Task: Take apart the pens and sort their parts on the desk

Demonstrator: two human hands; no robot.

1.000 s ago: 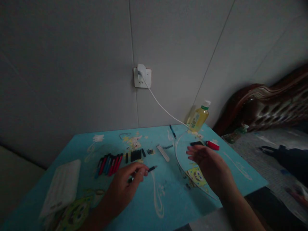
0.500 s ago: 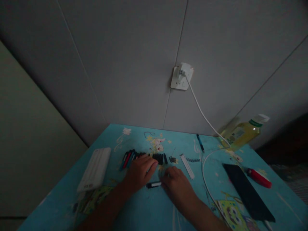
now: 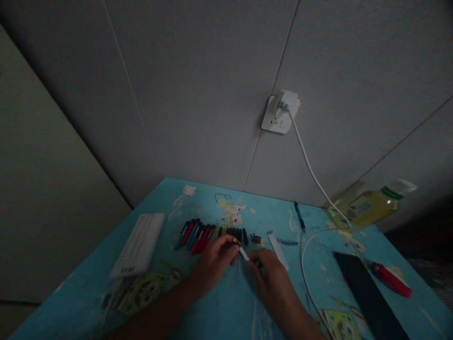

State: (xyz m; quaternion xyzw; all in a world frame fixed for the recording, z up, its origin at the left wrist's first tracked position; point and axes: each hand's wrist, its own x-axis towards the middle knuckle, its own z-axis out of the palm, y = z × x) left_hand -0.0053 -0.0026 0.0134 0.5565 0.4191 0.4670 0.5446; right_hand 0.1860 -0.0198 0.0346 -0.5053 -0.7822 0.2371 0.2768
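Note:
A short pen barrel (image 3: 243,253), dark with a white section, is held between my two hands above the table. My left hand (image 3: 218,256) pinches its upper end with thumb and fingers. At its lower end, my right hand (image 3: 268,267) grips it between fingertips. Just beyond the left hand lies a row of blue and red pen barrels (image 3: 194,235). Beside them are short black pen parts (image 3: 238,233), partly hidden by that hand. Farther right are a small pile of tiny dark parts (image 3: 256,239), thin white refills (image 3: 278,249) and a line of small springs (image 3: 288,242).
A white power bank (image 3: 138,245) lies at left. A dark pen (image 3: 299,216) is near the wall. A white cable (image 3: 307,163) runs from the wall socket (image 3: 271,123) across the table. At right are a yellow liquid bottle (image 3: 368,205), a black flat object (image 3: 368,295) and a red-handled item (image 3: 392,280).
The pen barrel that lay on the table by my right hand is now lifted and held in both hands. My left hand has drawn back from the row and the view has shifted slightly.

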